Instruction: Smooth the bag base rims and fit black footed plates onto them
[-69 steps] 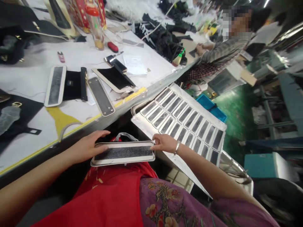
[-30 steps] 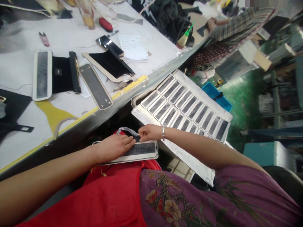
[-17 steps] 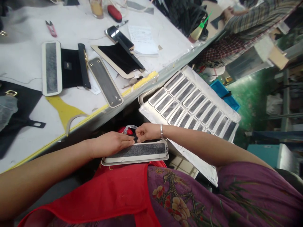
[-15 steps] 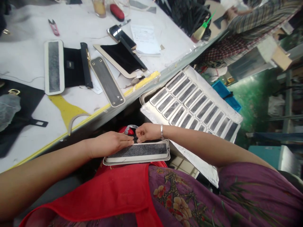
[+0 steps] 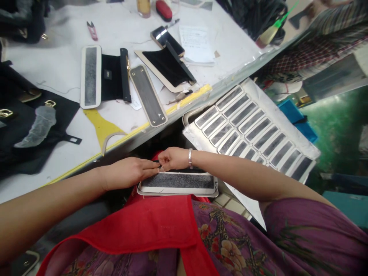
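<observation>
A long rounded bag panel (image 5: pixel 178 182), with a dark speckled strip inside a pale border, lies across my lap over the red apron (image 5: pixel 138 228). My left hand (image 5: pixel 130 172) rests at its upper left edge, fingers stretched out flat and together. Beside those fingertips, my right hand (image 5: pixel 173 158) is closed in a pinch just above the panel's far edge. What the pinch holds is too small and hidden to tell. Black material shows behind the panel, partly covered by my hands.
On the table (image 5: pixel 66 153) lie partly made bag pieces (image 5: pixel 91 76), a grey panel (image 5: pixel 148 96), a phone (image 5: pixel 166 40), pink snips (image 5: pixel 92 31) and papers (image 5: pixel 197 44). A board (image 5: pixel 312 151) with rows of similar panels stands at right. A co-worker's sleeve (image 5: pixel 339 23) shows top right.
The view has shifted, so the table things sit further right. My right hand has come closer to my left fingertips. The pale curved piece that showed between my hands is out of sight.
</observation>
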`<action>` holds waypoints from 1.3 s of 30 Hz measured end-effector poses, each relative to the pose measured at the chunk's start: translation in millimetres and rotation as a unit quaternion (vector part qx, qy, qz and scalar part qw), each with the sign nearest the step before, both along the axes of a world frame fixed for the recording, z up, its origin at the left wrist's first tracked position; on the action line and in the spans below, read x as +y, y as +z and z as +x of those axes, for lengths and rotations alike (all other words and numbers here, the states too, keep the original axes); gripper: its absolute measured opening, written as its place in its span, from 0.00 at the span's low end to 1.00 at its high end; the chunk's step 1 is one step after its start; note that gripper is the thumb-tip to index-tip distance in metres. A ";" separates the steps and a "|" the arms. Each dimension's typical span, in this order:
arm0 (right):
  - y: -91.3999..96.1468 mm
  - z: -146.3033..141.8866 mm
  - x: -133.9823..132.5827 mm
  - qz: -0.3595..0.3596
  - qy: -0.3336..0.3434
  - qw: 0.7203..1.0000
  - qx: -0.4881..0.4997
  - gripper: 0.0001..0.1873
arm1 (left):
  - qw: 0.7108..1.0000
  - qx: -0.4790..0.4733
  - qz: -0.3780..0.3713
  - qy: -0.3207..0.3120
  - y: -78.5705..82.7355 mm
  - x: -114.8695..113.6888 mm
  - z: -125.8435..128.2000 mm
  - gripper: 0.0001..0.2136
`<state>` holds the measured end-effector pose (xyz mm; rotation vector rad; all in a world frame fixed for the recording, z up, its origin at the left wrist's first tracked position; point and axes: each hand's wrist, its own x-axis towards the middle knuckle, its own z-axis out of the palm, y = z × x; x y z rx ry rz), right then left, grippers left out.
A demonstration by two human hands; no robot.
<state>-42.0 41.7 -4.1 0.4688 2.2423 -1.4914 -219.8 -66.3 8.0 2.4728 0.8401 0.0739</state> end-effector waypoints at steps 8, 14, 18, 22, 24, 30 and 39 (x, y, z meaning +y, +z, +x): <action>14.6 67.2 11.6 0.058 -0.040 0.997 -0.031 0.12 | 0.992 0.103 0.058 0.033 11.4 -10.6 19.8 0.19; 40.6 113.0 -20.0 0.189 -0.179 0.963 0.065 0.07 | 0.978 0.117 0.126 0.122 31.6 -23.7 51.1 0.14; 50.9 166.7 -76.5 0.301 -0.216 0.907 0.202 0.16 | 0.972 -0.017 0.147 0.182 27.6 -48.4 96.9 0.16; 21.5 201.7 -127.8 0.404 -0.269 0.851 0.200 0.12 | 0.963 -0.061 0.167 0.202 4.5 -69.3 134.2 0.13; 3.9 202.8 -141.4 0.442 -0.316 0.815 0.201 0.10 | 0.956 -0.063 0.185 0.219 -5.6 -73.2 141.2 0.12; -6.8 191.2 -145.7 0.499 -0.349 0.769 0.193 0.09 | 0.949 -0.049 0.200 0.238 -10.4 -74.4 141.9 0.12; 3.6 172.2 -150.1 0.517 -0.370 0.766 0.093 0.10 | 0.948 0.019 0.184 0.258 8.3 -66.8 154.9 0.10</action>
